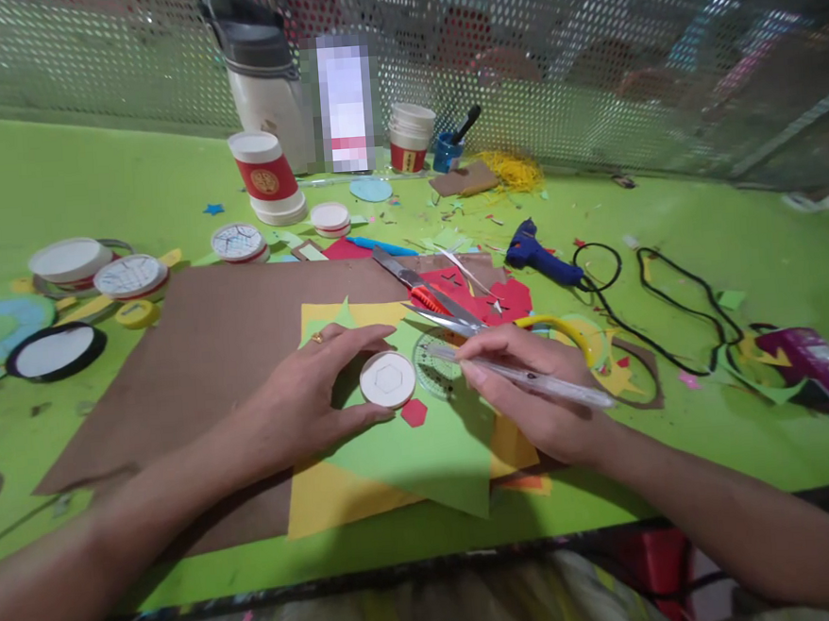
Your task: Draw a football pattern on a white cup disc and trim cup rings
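My left hand (313, 393) rests on a light green paper sheet (424, 452), thumb and fingers curved around a small white round disc (388, 379) with a hexagon drawn on it. A ring shows on one finger. My right hand (526, 388) is closed on a clear pen (533, 383), its tip pointing left near the disc and over a clear round protractor (436, 366). A small red hexagon cutout (414, 412) lies just below the disc. Yellow paper (328, 496) lies under the green sheet, on brown cardboard (212, 362).
Scissors (428, 300) and red paper scraps (491, 300) lie behind my hands. A blue glue gun (535, 255) with black cord (677, 311) is at the right, a purple tool (816, 368) farther right. Paper cups (267, 174), lids (70, 264) and a bottle (263, 84) stand along the back and left, before a mesh wall.
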Demonstrator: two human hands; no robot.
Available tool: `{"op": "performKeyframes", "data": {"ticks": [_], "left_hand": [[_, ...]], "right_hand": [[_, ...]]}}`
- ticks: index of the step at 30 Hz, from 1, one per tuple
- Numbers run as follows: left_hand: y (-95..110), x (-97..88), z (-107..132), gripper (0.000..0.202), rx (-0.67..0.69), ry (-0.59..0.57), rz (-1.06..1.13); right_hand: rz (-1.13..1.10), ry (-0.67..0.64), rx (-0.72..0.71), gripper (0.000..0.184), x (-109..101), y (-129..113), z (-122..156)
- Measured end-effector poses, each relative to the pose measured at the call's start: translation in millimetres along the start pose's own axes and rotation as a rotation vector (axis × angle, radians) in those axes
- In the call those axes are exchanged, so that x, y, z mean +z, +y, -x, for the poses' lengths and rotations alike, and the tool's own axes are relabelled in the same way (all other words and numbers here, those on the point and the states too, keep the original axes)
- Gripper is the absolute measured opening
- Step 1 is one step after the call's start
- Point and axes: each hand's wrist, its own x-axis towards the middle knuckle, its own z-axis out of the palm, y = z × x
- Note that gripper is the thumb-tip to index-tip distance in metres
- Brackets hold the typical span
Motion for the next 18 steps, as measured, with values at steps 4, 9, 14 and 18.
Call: {"op": "performKeyframes", "data": {"ticks": [4, 9, 14, 18], "left_hand": [[-7.3, 4.8, 1.4, 0.067, 0.047, 0.047, 0.005], [-8.5, 6.7, 3.4, 0.065, 0.055, 0.048, -0.029], [-8.8, 5.7, 6.7, 0.064, 0.082, 0.022, -0.07], [-10.7, 7.7, 10.0, 0.062, 0.176, 0.052, -0.121]], "right_hand": [[-0.024, 0.005, -0.012, 0.01, 1.2, -0.4, 3.0], [-0.118, 0.038, 0.114, 0.008, 9.2, 2.6, 6.7], [-0.274, 0.104, 0.244, 0.004, 17.2, 3.3, 5.5], [-0.354, 0.089, 0.3, 0.005, 17.1, 5.7, 6.6]]}}
